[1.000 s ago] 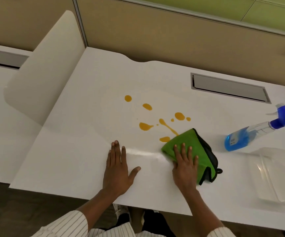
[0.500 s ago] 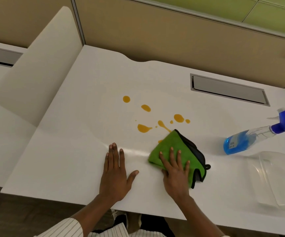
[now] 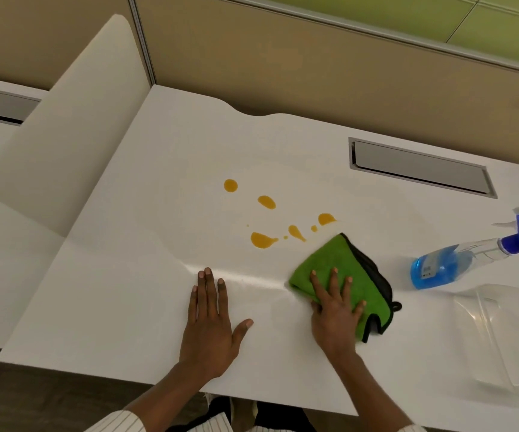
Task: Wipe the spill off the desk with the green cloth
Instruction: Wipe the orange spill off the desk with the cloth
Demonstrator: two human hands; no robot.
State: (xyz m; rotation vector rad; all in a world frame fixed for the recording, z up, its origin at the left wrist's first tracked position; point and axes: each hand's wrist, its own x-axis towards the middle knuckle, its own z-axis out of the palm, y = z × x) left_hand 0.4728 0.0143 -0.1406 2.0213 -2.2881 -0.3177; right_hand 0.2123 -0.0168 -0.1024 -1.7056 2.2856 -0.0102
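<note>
Several orange drops of the spill [image 3: 263, 239] lie on the white desk [image 3: 133, 275], spread from its middle toward the right. A folded green cloth [image 3: 336, 263] with a black edge lies just right of and below the drops, its far corner close to the nearest one. My right hand [image 3: 334, 310] presses flat on the cloth's near part, fingers spread. My left hand [image 3: 209, 322] rests flat on the bare desk to the left, holding nothing.
A spray bottle [image 3: 457, 260] with blue liquid and a blue trigger lies on its side at the right. A clear plastic container [image 3: 507, 335] sits in front of it. A grey cable hatch [image 3: 420, 168] is set in the desk at the back. A white divider panel [image 3: 65, 135] rises at the left.
The cloth under my right hand slid left over the lowest drop and then back right; that drop and part of the streak are gone. My left hand stayed put.
</note>
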